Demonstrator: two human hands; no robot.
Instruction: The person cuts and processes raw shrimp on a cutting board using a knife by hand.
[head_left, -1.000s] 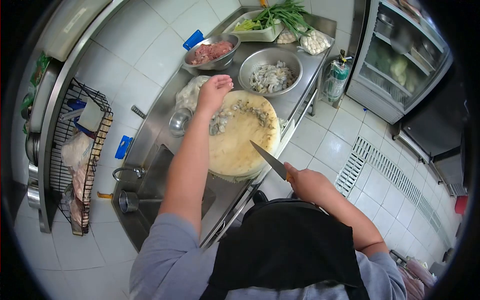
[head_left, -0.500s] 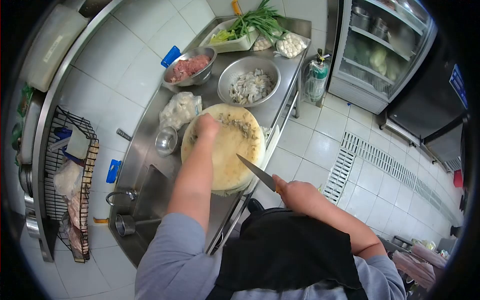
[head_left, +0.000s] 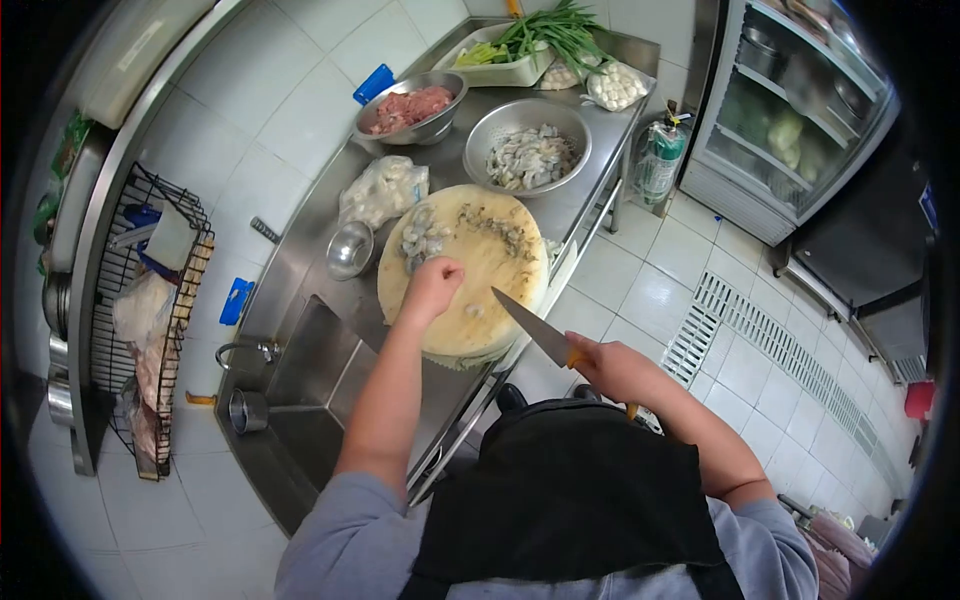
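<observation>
Steel bench [head_left: 568, 205], work seemingly midway: shrimp [head_left: 535, 158] lie in the colander [head_left: 485, 135], more on the board [head_left: 490, 268]; left hand [head_left: 433, 286] curled, grip unclear; right hand [head_left: 612, 370] clasps the knife [head_left: 538, 328].

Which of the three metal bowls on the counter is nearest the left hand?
The smallest bowl, just left of the round board. Both larger ones, the meat bowl and the bowl of greyish pieces, stand farther from the left hand.

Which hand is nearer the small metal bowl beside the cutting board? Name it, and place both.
Left. The left hand is over the cutting board, to the right of the small metal bowl; the right hand, gripping the knife, is farther right, beyond the board.
</observation>
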